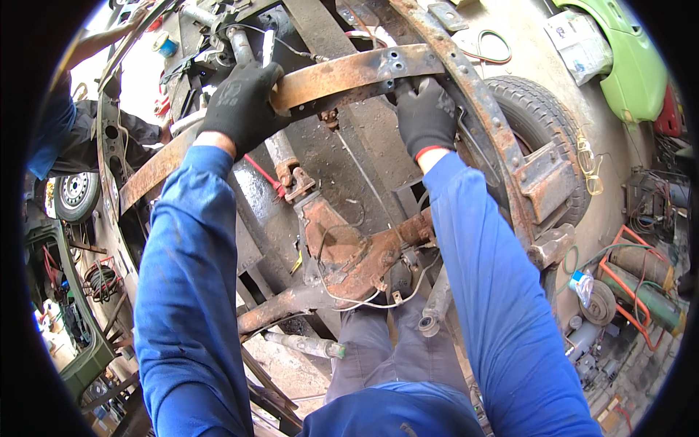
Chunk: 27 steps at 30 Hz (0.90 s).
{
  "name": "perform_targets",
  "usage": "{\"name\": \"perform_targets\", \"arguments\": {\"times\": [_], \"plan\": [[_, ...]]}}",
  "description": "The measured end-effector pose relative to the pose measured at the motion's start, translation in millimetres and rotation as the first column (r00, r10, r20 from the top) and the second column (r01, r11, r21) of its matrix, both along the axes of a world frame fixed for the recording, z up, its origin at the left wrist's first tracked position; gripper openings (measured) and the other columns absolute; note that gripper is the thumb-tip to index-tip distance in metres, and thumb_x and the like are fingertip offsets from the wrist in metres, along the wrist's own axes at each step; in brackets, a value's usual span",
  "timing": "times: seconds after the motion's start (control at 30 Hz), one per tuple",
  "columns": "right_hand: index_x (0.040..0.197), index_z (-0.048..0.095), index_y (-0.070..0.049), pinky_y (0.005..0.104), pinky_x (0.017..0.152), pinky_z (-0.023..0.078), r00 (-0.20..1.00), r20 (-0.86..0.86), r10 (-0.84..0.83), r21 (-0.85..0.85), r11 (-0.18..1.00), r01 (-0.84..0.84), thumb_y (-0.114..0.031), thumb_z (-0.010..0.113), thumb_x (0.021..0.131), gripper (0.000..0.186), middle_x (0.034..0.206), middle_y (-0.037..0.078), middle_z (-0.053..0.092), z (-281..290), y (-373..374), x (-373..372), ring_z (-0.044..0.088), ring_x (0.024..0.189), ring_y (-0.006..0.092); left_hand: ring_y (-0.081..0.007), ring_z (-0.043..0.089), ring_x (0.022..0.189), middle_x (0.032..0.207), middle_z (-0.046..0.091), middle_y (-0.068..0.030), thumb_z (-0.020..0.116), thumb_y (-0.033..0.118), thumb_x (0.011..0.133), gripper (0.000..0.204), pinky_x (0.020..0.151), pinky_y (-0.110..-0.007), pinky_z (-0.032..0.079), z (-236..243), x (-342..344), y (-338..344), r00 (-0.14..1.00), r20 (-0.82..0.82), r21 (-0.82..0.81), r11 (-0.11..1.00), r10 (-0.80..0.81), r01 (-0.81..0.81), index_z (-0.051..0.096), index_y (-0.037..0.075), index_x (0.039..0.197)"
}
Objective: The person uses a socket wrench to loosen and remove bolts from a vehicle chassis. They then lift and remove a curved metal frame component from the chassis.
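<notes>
A rusty curved crossmember (349, 73) spans the vehicle frame in front of me. My left hand (242, 104), in a black glove, is wrapped over its middle, the fingers partly out of sight behind it. Close to its right end, just below the bolt holes, my right hand (426, 114) is closed in a black glove. What its curled fingers hold is hidden. Beside that hand runs the rusty right frame rail (488, 109). Nearer to me lies a rusty axle with its differential housing (338, 244), joined to a propeller shaft (280, 154).
A tyre (542, 113) stands against the right rail. Another person's arm (95, 45) reaches in at the far left, beyond the left rail (111, 135). A green body panel (633, 65) is at the far right. Gas cylinders (648, 291) lie by an orange frame. A shock absorber (306, 345) lies near my legs.
</notes>
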State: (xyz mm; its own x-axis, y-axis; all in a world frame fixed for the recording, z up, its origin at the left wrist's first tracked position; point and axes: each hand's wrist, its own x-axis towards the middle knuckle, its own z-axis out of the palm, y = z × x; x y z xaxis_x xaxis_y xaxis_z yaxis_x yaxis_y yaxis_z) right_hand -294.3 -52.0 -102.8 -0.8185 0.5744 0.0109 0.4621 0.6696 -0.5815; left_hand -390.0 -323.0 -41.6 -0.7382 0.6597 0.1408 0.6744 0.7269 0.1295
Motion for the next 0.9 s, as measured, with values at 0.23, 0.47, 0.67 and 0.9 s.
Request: {"name": "perform_targets", "arguments": {"times": [0.23, 0.47, 0.67, 0.9], "plan": [[0.154, 0.049, -0.01, 0.0546, 0.121, 0.036, 0.902, -0.057, 0.427, 0.553, 0.766, -0.328, -0.05, 0.076, 0.093, 0.078, 0.147, 0.014, 0.056, 40, -41, 28, 0.052, 0.139, 0.0351, -0.0376, 0.065, 0.098, 0.094, 0.068, -0.0145, 0.088, 0.019, 0.072, 0.04, 0.087, -0.048, 0.054, -8, 6, -2, 0.999, -0.036, 0.106, 0.994, 0.023, -0.019, 0.065, 0.009, 0.104], [0.132, 0.069, -0.013, 0.0479, 0.103, 0.048, 0.769, 0.341, 0.54, 0.63, 0.476, -0.614, -0.043, 0.076, 0.09, 0.052, 0.13, 0.016, 0.071, 36, -21, -63, 0.065, 0.124, 0.0323, -0.0391, 0.067, 0.101, 0.096, 0.07, -0.0173, 0.087, 0.021, 0.075, 0.041, 0.088, -0.049, 0.055, -4, 3, 2, 0.994, 0.077, 0.052, 0.995, 0.081, -0.085, 0.067, 0.009, 0.108], [0.123, 0.072, -0.011, 0.0467, 0.101, 0.046, 0.789, 0.303, 0.535, 0.659, 0.48, -0.579, -0.042, 0.077, 0.086, 0.049, 0.123, 0.015, 0.072, 39, -29, -49, 0.067, 0.117, 0.0304, -0.0383, 0.067, 0.1, 0.098, 0.069, -0.0155, 0.081, 0.013, 0.079, 0.03, 0.088, -0.05, 0.055, -12, 10, 0, 0.996, 0.025, 0.054, 0.994, 0.091, -0.092, 0.065, 0.01, 0.105], [0.121, 0.066, -0.008, 0.0481, 0.099, 0.046, 0.757, 0.297, 0.582, 0.588, 0.513, -0.625, -0.031, 0.076, 0.083, 0.045, 0.116, 0.014, 0.068, 29, -19, -56, 0.065, 0.115, 0.0315, -0.0378, 0.066, 0.098, 0.094, 0.067, -0.0149, 0.082, 0.014, 0.075, 0.033, 0.084, -0.049, 0.054, -13, 6, -3, 0.999, 0.017, 0.097, 0.995, 0.037, -0.038, 0.065, 0.01, 0.103]]}}
